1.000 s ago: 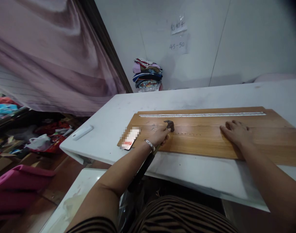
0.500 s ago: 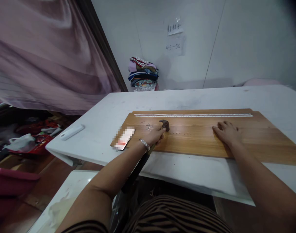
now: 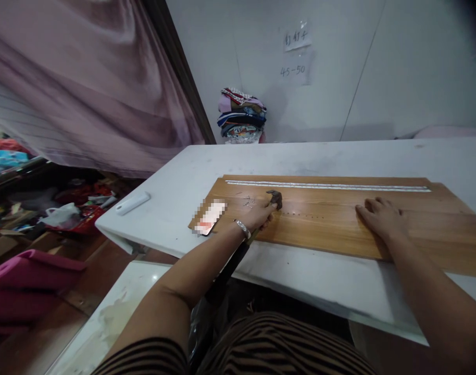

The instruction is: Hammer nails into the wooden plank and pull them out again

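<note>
- Hammer (image 3: 276, 199) was in the left hand (image 3: 261, 214), its head at the left end of a row of dark dots (image 3: 306, 215); whether it touched the wooden board (image 3: 320, 237) could not be told.
- Left fingers were curled around the handle close below the head.
- Right hand (image 3: 383, 217) lay on the wooden board, fingers slightly spread and bent.
- Loose nails (image 3: 249, 201) lay between the hammer and a phone (image 3: 211, 219).
</note>
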Tool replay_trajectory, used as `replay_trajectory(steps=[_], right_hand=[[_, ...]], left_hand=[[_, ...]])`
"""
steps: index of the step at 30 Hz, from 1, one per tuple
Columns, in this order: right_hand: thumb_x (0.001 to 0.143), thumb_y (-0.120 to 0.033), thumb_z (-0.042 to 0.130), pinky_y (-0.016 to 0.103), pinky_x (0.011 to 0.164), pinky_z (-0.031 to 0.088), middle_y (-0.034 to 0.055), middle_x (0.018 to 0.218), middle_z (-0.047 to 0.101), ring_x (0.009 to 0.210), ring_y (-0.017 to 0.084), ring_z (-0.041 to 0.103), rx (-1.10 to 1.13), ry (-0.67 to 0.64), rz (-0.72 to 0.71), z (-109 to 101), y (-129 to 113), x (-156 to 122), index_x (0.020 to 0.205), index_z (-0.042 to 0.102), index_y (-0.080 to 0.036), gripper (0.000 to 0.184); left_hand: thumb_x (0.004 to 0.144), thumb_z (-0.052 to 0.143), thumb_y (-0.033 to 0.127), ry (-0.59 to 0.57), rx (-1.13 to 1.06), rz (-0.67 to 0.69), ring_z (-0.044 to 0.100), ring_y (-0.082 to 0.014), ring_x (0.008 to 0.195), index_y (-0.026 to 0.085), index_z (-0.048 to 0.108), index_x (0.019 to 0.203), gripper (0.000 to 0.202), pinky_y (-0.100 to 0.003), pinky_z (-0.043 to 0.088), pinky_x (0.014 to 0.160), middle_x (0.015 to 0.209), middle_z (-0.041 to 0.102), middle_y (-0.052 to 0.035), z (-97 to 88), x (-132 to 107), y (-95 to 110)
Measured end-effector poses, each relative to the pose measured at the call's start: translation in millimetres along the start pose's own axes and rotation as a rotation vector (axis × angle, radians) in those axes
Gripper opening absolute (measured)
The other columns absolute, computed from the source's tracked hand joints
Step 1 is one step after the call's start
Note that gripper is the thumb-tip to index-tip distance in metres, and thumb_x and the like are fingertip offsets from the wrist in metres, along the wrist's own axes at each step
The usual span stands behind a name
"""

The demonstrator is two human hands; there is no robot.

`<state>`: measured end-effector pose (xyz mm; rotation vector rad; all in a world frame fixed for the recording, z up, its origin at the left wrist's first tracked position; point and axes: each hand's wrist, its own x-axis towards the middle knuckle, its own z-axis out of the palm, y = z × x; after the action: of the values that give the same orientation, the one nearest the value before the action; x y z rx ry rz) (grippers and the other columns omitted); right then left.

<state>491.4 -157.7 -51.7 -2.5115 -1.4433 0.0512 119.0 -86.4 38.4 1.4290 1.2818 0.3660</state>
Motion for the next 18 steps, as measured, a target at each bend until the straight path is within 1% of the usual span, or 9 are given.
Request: replay_trajectory(steps=[4, 7, 10, 15, 18], right_hand=[[0.095, -0.054, 0.035, 0.061, 0.107, 0.040, 0.0185, 0.134, 0.065, 0.130, 0.038, 0.054, 0.009, -0.012, 0.003, -3.4, -1.1, 0.0, 0.096, 0.066, -0.024, 0.043], [0.097, -0.054, 0.034, 0.059, 0.106, 0.040, 0.0194, 0.129, 0.066, 0.128, 0.037, 0.055, 0.008, -0.025, 0.001, -5.9, -2.6, -1.1, 0.096, 0.066, -0.023, 0.044], [0.099, -0.053, 0.034, 0.059, 0.108, 0.039, 0.0196, 0.131, 0.066, 0.129, 0.037, 0.054, 0.000, -0.028, 0.005, -7.1, -4.5, -2.8, 0.098, 0.066, -0.023, 0.044], [0.099, -0.053, 0.036, 0.060, 0.109, 0.038, 0.0193, 0.134, 0.064, 0.132, 0.036, 0.053, 0.010, -0.013, -0.008, -4.0, -2.4, -2.4, 0.099, 0.068, -0.022, 0.045], [0.098, -0.054, 0.038, 0.059, 0.108, 0.039, 0.0177, 0.131, 0.065, 0.131, 0.036, 0.054, 0.022, 0.011, -0.023, -0.2, 1.1, -0.8, 0.097, 0.067, -0.022, 0.043]], left_hand=[[0.106, 0.048, 0.040, -0.007, -0.014, -0.005, 0.041, -0.0070, 0.041, 0.020, 0.058, 0.105, 0.023, -0.020, 0.033, 0.041, 0.068, 0.052, 0.0054, -0.6, 2.3, -3.0], [0.104, 0.052, 0.042, 0.004, -0.030, -0.026, 0.041, -0.0067, 0.042, 0.020, 0.058, 0.105, 0.024, -0.020, 0.033, 0.042, 0.068, 0.052, 0.0055, 0.0, 3.0, -5.4], [0.104, 0.053, 0.042, 0.004, -0.027, -0.033, 0.041, -0.0070, 0.041, 0.020, 0.058, 0.103, 0.023, -0.021, 0.033, 0.043, 0.066, 0.052, 0.0057, 0.8, 3.2, -5.8], [0.105, 0.052, 0.038, 0.021, -0.022, -0.039, 0.040, -0.0067, 0.040, 0.020, 0.058, 0.101, 0.020, -0.020, 0.032, 0.042, 0.065, 0.052, 0.0063, 1.5, 0.7, -1.4], [0.105, 0.051, 0.037, 0.019, -0.027, -0.019, 0.039, -0.0066, 0.039, 0.020, 0.058, 0.102, 0.020, -0.020, 0.031, 0.041, 0.063, 0.050, 0.0069, 0.9, -1.2, 0.9]])
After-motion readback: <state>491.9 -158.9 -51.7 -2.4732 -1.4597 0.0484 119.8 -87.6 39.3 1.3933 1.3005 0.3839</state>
